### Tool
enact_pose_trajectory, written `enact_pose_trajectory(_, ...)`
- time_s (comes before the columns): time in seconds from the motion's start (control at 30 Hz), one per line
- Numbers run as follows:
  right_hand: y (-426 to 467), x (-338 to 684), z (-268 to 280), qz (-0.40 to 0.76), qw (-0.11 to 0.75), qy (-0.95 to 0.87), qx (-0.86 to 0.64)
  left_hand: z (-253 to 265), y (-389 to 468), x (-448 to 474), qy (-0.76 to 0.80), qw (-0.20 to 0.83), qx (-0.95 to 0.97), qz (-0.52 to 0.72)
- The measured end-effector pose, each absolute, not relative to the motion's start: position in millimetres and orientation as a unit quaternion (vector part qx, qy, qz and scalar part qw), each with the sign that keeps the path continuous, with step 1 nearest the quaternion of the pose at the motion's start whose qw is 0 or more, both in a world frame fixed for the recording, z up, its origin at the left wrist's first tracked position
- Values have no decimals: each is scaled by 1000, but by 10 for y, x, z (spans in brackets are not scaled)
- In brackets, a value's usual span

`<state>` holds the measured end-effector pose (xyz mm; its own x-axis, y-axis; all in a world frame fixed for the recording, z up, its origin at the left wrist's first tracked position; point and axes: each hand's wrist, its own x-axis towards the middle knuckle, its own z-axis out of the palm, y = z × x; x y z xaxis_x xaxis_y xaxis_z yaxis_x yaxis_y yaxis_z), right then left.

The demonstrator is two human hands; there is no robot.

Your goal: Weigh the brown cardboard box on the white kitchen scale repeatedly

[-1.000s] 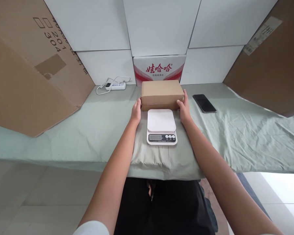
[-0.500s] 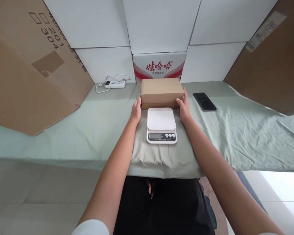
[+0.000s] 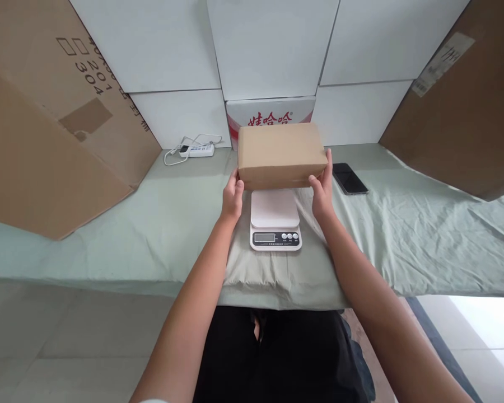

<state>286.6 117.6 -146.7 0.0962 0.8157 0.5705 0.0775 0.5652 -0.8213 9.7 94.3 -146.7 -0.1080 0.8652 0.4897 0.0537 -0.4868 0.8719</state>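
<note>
A plain brown cardboard box point(image 3: 282, 146) is held between both hands, raised off the cloth just behind the scale. My left hand point(image 3: 232, 197) grips its left end near the lower front corner. On the opposite end, my right hand point(image 3: 321, 187) has its thumb on the front face and its fingers along the side. Below and in front of the box lies a white digital kitchen scale point(image 3: 275, 221), with a dark display panel and round buttons facing me. The box hides the view of the scale's far edge only narrowly, if at all.
A black phone point(image 3: 350, 178) lies right of my right hand. At the back left is a white power strip point(image 3: 197, 150) with a cable. Large cartons point(image 3: 46, 140) point(image 3: 453, 112) flank the green cloth point(image 3: 163, 235). A white-and-red printed carton point(image 3: 235, 115) stands behind the box.
Both hands have lifted the cardboard box off the cloth, so it looks larger and covers more of the printed carton behind. The scale has stayed in place; the view has shifted slightly.
</note>
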Motion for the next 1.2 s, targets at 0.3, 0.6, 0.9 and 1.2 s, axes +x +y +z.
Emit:
enact_pose_trajectory(0.3, 476, 2888, -1599, 305, 631, -595, -393, -1586, 243, 103, 404, 334, 563, 639)
enact_pose_trajectory(0.6, 386, 2863, -1618, 294, 636, -585, -409, -1745, 86, 73, 414, 339, 554, 638)
enact_pose_trajectory(0.9, 316, 2891, -1566, 246, 642, -589, -424, -1748, 57, 80, 410, 354, 553, 633)
enact_pose_trajectory(1.2, 303, 2897, -1509, 240, 659, -570, -429, -1724, 113, 91, 422, 372, 488, 667)
